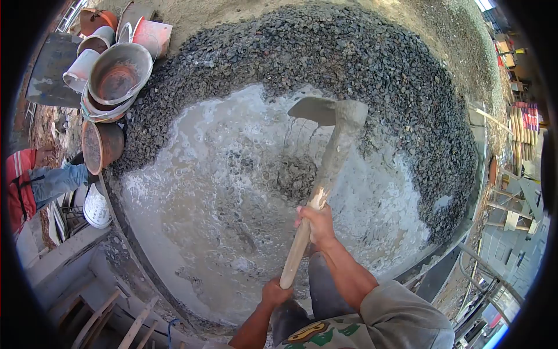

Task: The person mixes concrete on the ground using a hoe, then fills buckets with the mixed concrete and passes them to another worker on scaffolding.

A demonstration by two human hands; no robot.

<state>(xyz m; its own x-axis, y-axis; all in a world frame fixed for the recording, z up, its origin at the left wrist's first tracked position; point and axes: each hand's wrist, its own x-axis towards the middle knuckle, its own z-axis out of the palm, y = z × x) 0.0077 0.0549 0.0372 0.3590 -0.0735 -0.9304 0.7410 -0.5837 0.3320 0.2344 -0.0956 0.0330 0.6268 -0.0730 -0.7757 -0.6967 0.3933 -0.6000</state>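
With both hands I grip a mud-coated hoe point(332, 156) by its pale wooden handle. My left hand point(275, 292) is closed around the butt of the handle, low in view near my legs. Further up the handle my right hand point(317, 223) is wrapped around the wood. The hoe's blade is raised over the far part of a grey, soupy cement mix point(197, 232), with wet streaks hanging from its edge. A lumpy heap of wetter gravel point(293, 176) shows in the mix just below the blade.
Dark gravel point(325, 43) banks around the far side and right of the mix. Stacked buckets and basins point(120, 74) stand at the upper left. A person in a red top point(22, 180) is at the left edge. Timber pieces point(136, 326) lie at the lower left.
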